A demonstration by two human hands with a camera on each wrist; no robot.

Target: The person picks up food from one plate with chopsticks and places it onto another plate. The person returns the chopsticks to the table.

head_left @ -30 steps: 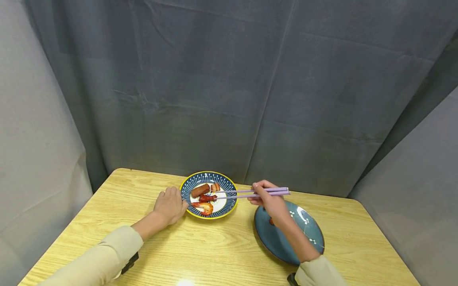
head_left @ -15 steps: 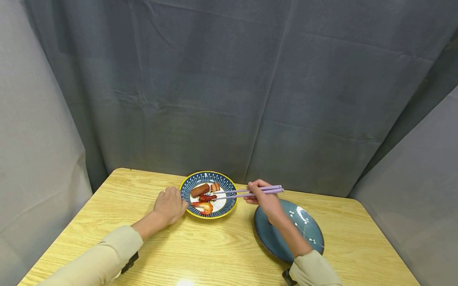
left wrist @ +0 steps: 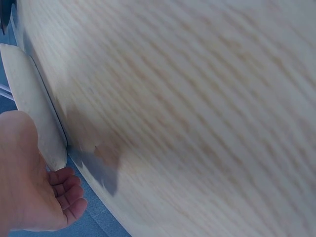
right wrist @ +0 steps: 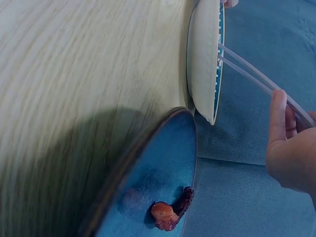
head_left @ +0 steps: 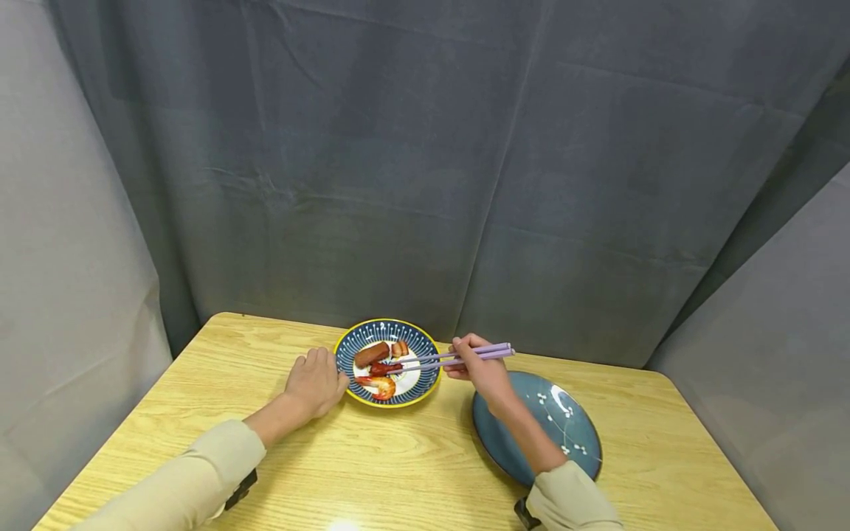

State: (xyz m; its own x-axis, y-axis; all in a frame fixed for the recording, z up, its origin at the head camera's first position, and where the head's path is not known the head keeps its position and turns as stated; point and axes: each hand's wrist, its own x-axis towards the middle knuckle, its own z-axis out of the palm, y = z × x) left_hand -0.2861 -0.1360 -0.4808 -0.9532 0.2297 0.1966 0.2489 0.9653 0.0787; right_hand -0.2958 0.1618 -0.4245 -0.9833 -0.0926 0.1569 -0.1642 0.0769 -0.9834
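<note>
My right hand (head_left: 483, 372) holds a pair of lilac chopsticks (head_left: 479, 354), their tips reaching left into a patterned blue-and-white dish (head_left: 425, 344) with a yellow rim. At the tips lies a small dark red piece of food (head_left: 380, 369); whether they pinch it I cannot tell. Around it in the dish are a brown sausage-like piece (head_left: 372, 355), a shrimp (head_left: 382, 386) and a small layered reddish-brown piece (head_left: 400, 349). My left hand (head_left: 315, 383) grips the dish's left rim, its fingers curled in the left wrist view.
A larger dark blue plate (head_left: 576, 431) with white blossoms sits beneath my right forearm. On it, in the right wrist view, lies a dark red and orange piece of food (right wrist: 168, 216). Grey curtain (head_left: 372, 184) hangs behind the wooden table (head_left: 398, 472).
My right hand has moved left, bringing the chopsticks further into the dish, over the dark red piece. My left hand and the dish have stayed in place.
</note>
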